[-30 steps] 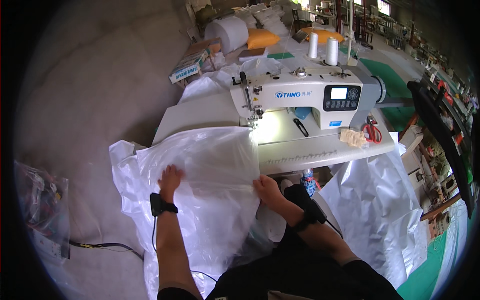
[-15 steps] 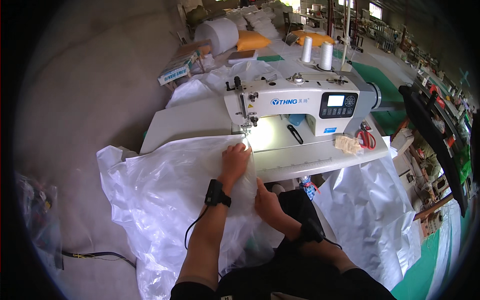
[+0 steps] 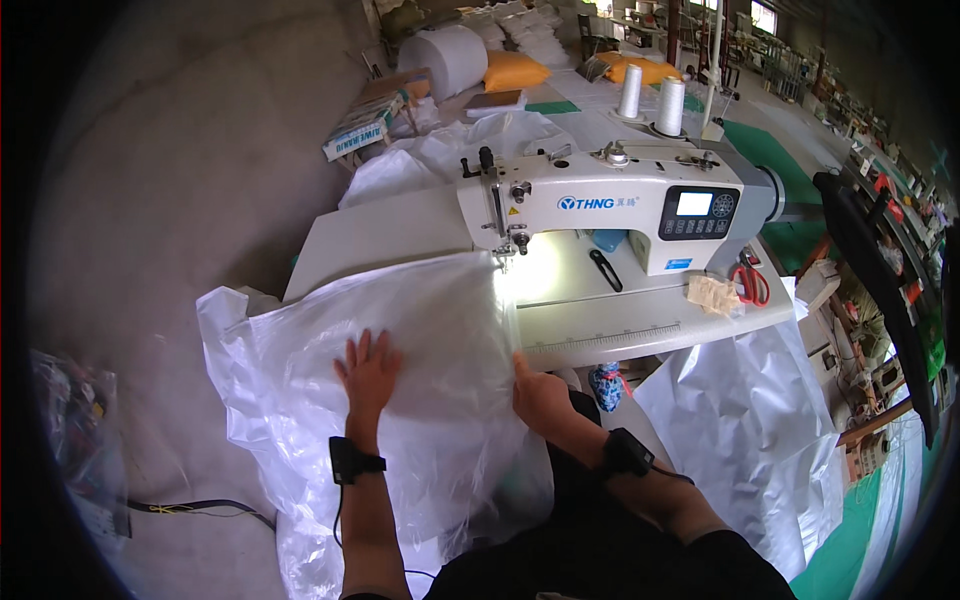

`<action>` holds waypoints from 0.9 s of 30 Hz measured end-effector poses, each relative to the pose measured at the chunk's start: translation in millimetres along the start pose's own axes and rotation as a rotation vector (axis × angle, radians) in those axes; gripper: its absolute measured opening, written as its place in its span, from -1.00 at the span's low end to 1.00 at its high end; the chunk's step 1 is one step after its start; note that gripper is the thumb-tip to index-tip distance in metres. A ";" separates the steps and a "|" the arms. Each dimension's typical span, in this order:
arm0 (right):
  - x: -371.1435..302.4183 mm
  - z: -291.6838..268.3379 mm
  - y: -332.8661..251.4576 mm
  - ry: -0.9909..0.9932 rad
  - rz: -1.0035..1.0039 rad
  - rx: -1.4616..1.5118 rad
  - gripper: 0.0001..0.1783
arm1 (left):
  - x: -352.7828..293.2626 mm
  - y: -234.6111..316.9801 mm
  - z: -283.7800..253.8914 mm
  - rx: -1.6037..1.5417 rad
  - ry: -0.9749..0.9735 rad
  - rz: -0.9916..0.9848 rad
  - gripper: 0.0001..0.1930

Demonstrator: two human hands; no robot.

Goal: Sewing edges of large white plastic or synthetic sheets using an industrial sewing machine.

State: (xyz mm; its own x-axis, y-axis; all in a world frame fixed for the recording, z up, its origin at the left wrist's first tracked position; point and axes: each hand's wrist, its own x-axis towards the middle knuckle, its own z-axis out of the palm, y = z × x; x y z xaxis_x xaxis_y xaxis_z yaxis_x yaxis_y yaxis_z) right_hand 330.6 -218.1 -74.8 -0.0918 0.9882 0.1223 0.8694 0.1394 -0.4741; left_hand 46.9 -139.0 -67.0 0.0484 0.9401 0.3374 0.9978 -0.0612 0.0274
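A large sheet of shiny, translucent white plastic [image 3: 440,430] drapes over the near left of the sewing machine's table [image 3: 390,235] and hangs down in front. Its far right corner lies under the needle area of the white sewing machine [image 3: 560,190], where a lamp glows. Flat on the plastic, with fingers spread, rests my left hand [image 3: 370,372]. My right hand [image 3: 543,400] pinches the sheet's right edge just off the table's front. The thumb side shows; the other fingertips are partly hidden.
On the table's right lie a black thread snipper [image 3: 605,271], a tan cloth scrap [image 3: 712,294] and red-handled scissors [image 3: 752,284]. Two white thread cones [image 3: 670,107] stand behind the machine. More silvery white sheeting [image 3: 745,430] hangs at the right. A black cable [image 3: 200,505] crosses the lower left.
My left hand has moved from near the needle back to the left and spread out on the plastic. My right hand stays at the sheet's edge. The whole view has shifted slightly.
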 end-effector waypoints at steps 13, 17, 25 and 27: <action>94.2 -32.3 -0.6 -0.161 0.103 -0.032 -0.56 | 102.6 -16.4 13.8 -0.063 -0.162 0.018 -0.47; 118.4 -31.1 10.9 -0.134 0.146 0.131 -0.63 | 137.4 -18.6 31.2 -0.078 -0.126 -0.064 -0.48; 30.0 -24.3 24.0 -0.472 0.268 1.067 -0.60 | 76.8 8.9 11.9 -0.430 0.286 0.017 -0.61; -20.5 -44.2 -0.7 -0.562 0.537 1.371 -0.63 | 10.9 27.2 -4.6 -0.470 0.453 0.105 -0.68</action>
State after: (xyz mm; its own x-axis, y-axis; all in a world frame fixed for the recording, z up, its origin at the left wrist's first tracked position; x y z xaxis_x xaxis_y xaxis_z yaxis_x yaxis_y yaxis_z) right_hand 353.3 -241.2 -38.4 -0.3619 0.7921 -0.4915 -0.1972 -0.5803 -0.7902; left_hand 74.4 -131.9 -58.3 0.0173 0.6937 0.7201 0.8573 -0.3808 0.3463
